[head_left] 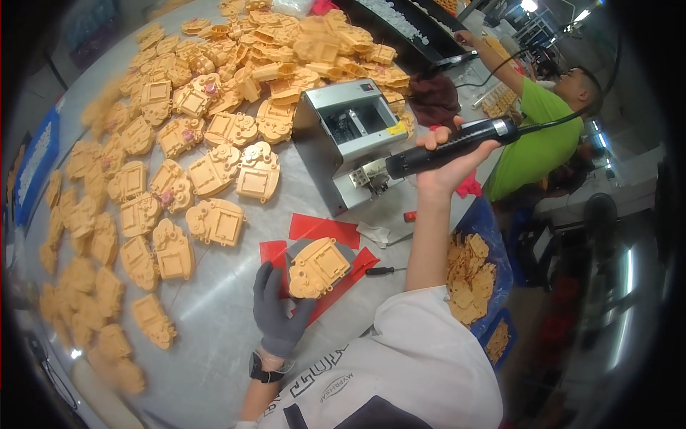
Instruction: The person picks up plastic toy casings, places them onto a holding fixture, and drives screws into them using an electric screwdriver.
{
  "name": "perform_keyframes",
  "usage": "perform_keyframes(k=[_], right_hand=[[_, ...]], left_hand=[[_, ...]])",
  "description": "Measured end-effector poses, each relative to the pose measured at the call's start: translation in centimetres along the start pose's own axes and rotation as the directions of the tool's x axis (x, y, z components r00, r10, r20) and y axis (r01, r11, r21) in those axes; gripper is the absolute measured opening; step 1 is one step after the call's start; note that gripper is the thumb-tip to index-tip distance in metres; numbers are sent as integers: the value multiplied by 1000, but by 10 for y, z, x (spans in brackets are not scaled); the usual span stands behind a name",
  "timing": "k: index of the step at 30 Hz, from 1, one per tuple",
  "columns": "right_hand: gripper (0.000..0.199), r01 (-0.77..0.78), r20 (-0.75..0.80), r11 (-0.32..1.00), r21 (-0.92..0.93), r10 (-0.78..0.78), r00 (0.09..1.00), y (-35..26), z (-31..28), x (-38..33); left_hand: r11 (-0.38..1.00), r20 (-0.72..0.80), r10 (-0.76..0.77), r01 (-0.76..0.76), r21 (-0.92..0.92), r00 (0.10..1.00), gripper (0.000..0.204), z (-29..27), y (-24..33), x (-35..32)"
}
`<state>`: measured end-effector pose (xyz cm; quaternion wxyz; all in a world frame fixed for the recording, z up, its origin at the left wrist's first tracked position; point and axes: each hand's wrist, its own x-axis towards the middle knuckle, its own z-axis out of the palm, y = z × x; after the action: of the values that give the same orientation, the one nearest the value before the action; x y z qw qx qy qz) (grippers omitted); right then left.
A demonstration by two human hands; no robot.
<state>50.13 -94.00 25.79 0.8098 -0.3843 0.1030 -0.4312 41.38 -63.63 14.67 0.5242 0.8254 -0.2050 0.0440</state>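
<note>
My right hand (457, 161), bare, is wrapped round a black electric screwdriver (471, 145) with a cable at its rear end. The driver is raised beside a grey metal screw feeder (346, 136), its front end close to the feeder's outlet. In a grey glove, my left hand (281, 311) has thumb and fingers apart beside an orange-yellow plastic housing (319, 267). The thumb is near the housing's lower edge; whether it touches I cannot tell. That housing lies on a small grey block between strips of red tape (325, 230) on the table.
Many similar housings (153, 236) cover the table's left and far parts, heaped at the back. A small screwdriver (380, 271) lies right of the tape. Blue bins of yellow pieces (471, 279) stand at the right. A person in a green shirt (536, 136) works at the far right.
</note>
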Motion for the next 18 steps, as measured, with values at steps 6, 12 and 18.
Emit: perform_keyframes(k=[6,12,18], right_hand=[[72,-28,18,998,56,27,999,1,2,1],[75,-64,309,963,262,-20,951,-49,7,10],[64,-74,598,917,392,-193,778,-67,13,1]], left_hand=[[993,-9,-37,35,-117,999,55,-10,-1,2],[986,85,168,-167,-20,982,37,-31,47,65],[850,421,240,-399,344,875,28,51,95,159]])
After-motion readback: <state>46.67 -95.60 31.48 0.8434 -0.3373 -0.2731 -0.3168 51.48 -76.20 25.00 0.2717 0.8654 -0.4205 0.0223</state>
